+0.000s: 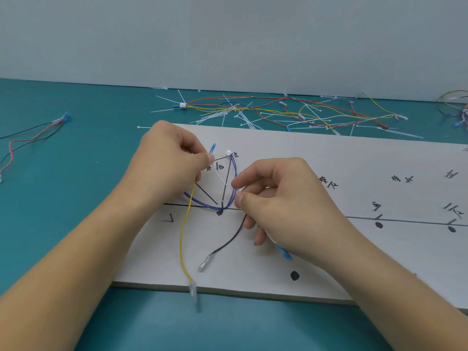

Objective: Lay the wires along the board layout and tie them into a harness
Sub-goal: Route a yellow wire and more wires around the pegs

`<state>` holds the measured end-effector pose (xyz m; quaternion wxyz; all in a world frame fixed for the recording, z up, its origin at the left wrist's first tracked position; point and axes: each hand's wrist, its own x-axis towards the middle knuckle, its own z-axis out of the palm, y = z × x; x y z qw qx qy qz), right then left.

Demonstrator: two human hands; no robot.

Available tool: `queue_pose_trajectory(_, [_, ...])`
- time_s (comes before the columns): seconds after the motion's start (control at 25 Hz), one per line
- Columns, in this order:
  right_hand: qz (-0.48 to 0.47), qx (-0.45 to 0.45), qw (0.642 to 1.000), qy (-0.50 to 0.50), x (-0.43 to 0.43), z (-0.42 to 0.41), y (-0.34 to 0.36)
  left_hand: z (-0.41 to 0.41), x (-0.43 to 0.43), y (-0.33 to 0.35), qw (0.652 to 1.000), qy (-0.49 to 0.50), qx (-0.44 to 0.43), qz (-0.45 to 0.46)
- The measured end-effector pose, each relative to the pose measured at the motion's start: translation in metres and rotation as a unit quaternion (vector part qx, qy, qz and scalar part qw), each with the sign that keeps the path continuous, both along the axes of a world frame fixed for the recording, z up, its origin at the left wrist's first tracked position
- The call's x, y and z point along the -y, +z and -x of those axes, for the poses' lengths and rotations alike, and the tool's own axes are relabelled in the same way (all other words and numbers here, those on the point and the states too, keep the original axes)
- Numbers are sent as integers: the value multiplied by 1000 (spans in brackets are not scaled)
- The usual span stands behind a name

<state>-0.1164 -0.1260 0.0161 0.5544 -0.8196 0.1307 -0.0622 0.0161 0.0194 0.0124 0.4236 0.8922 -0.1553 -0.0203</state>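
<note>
A white layout board (329, 160) with drawn black lines, dots and handwritten labels lies on the teal mat. My left hand (172, 158) pinches a bunch of wire ends over the board's left part; a blue terminal (213, 147) sticks up past its fingers. A yellow wire (182, 231) hangs from that hand down past the board's front edge. My right hand (278, 196) pinches a white wire (222, 179) stretched between both hands. Blue wires (234, 173) loop down from a small white connector (229, 153). A black wire (231, 238) trails below my right hand.
Behind the board lies a heap of white cable ties (243, 117) and a tied harness of red and yellow wires (291, 110). Loose red and black wires (27, 140) lie at the far left. Another wire bundle (455, 107) sits at the right edge.
</note>
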Motion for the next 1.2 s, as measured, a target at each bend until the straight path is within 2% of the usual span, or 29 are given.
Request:
queue_pose_trajectory(0.16, [31, 10, 999, -18, 2, -1, 0, 4, 7, -2, 997, 12, 59, -49])
queue_pose_trajectory(0.36, [70, 28, 996, -43, 6, 0, 0, 6, 10, -5, 993, -10, 81, -82])
queue_pose_trajectory(0.52, [177, 83, 979, -62, 13, 0, 4, 5, 10, -5, 989, -29, 90, -113])
queue_pose_trajectory(0.6, [195, 101, 973, -75, 19, 0, 8, 5, 10, -5, 988, -32, 89, -124])
queue_pose_trajectory(0.88, [237, -18, 971, 1, 14, 2, 5, 6, 7, -3, 986, -35, 71, -146])
queue_pose_trajectory(1.2, [203, -46, 977, 33, 6, 7, 8, 11, 2, 6, 981, -52, 72, -172])
